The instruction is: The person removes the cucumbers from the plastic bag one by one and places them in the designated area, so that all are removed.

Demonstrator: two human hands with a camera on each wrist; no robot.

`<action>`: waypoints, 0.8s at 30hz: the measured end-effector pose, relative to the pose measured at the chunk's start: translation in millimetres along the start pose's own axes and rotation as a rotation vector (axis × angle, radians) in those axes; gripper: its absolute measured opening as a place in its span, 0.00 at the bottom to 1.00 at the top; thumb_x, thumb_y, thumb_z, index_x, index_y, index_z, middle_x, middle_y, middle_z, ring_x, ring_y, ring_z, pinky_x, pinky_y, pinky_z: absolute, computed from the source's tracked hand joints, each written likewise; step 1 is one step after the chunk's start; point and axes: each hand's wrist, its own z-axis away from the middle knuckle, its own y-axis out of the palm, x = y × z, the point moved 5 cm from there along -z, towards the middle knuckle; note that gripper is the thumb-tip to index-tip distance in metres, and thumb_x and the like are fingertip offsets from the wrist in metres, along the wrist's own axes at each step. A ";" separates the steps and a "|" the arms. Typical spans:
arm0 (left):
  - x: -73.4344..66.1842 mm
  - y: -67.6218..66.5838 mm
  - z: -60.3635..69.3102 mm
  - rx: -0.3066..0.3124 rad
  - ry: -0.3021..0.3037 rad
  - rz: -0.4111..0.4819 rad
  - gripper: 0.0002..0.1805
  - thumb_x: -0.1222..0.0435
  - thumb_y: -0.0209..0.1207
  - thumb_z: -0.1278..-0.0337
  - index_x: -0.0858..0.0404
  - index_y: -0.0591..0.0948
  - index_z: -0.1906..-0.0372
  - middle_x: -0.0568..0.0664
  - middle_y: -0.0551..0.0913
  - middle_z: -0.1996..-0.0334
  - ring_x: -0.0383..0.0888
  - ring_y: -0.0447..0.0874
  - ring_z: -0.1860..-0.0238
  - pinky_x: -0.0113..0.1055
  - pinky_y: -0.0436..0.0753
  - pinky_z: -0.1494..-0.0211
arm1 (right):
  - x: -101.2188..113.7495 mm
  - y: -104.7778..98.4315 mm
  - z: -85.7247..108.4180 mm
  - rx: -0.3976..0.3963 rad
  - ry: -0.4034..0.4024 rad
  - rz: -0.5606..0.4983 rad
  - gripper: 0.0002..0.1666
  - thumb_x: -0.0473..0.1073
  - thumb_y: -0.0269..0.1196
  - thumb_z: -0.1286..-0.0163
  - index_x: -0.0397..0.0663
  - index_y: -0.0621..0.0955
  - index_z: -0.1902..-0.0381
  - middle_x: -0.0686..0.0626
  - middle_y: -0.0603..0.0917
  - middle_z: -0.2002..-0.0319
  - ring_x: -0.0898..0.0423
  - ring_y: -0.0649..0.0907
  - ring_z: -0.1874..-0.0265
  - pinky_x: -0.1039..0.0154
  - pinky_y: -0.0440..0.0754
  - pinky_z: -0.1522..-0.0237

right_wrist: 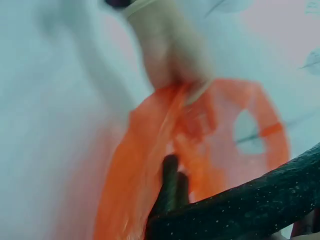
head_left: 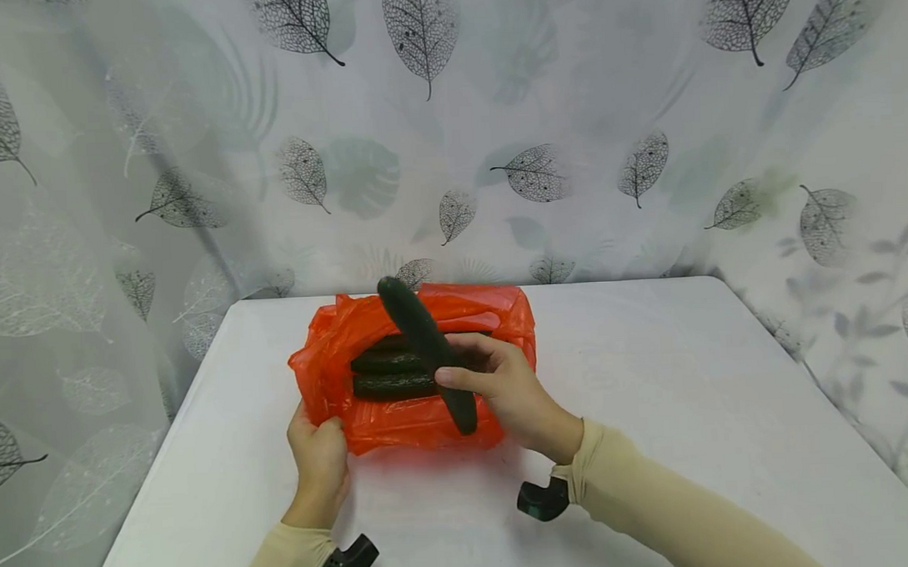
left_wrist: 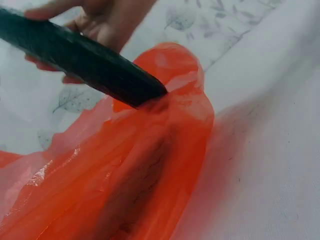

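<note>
A long dark green cucumber is gripped by my right hand, thumb across its front, and slants above the mouth of a red plastic bag. My left hand pinches the bag's near left edge. Inside the bag lie several more cucumbers, partly covered by the held one and by the plastic. The left wrist view shows the held cucumber close up, its lower end by the bag's rim. In the right wrist view the cucumber crosses the lower right, with cucumber tips behind it.
The bag lies near the far edge of a white table. Behind the table hangs a leaf-patterned curtain, which also runs along both sides. A dark wrist device sits at each cuff.
</note>
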 end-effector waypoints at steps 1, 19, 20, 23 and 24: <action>0.6 -0.4 0.1 -0.001 -0.006 -0.002 0.36 0.84 0.35 0.47 0.73 0.67 0.29 0.59 0.71 0.35 0.52 0.70 0.40 0.32 0.77 0.39 | 4.7 0.5 0.8 -0.004 0.002 -0.040 0.25 0.34 0.68 0.31 0.42 0.80 0.37 0.42 0.81 0.46 0.45 0.80 0.48 0.53 0.80 0.45; 3.9 -3.5 -1.3 -0.013 -0.062 0.021 0.31 0.82 0.38 0.38 0.74 0.66 0.29 0.61 0.70 0.33 0.53 0.70 0.37 0.43 0.71 0.30 | 73.1 -33.5 13.8 -0.089 -0.126 -0.506 0.17 0.40 0.62 0.25 0.52 0.78 0.40 0.47 0.77 0.45 0.49 0.74 0.44 0.53 0.72 0.39; 4.0 -3.8 -1.6 -0.013 -0.066 0.025 0.30 0.82 0.38 0.38 0.75 0.66 0.29 0.61 0.70 0.33 0.53 0.70 0.37 0.44 0.70 0.30 | 76.8 -37.1 14.0 -0.090 -0.150 -0.496 0.17 0.40 0.61 0.25 0.51 0.79 0.40 0.47 0.76 0.43 0.48 0.73 0.41 0.52 0.71 0.38; 4.9 -4.4 -2.4 -0.011 -0.078 0.035 0.29 0.81 0.38 0.36 0.76 0.66 0.30 0.62 0.69 0.33 0.52 0.69 0.37 0.44 0.68 0.29 | 86.0 -48.5 14.9 -0.098 -0.219 -0.444 0.16 0.38 0.59 0.24 0.50 0.81 0.41 0.45 0.75 0.40 0.46 0.71 0.36 0.49 0.68 0.34; 5.4 -4.5 -2.7 -0.009 -0.081 0.035 0.28 0.80 0.38 0.35 0.77 0.65 0.30 0.62 0.69 0.33 0.52 0.69 0.37 0.44 0.68 0.28 | 88.5 -52.6 15.4 -0.103 -0.240 -0.422 0.16 0.37 0.58 0.23 0.49 0.81 0.40 0.45 0.75 0.39 0.45 0.70 0.35 0.49 0.67 0.33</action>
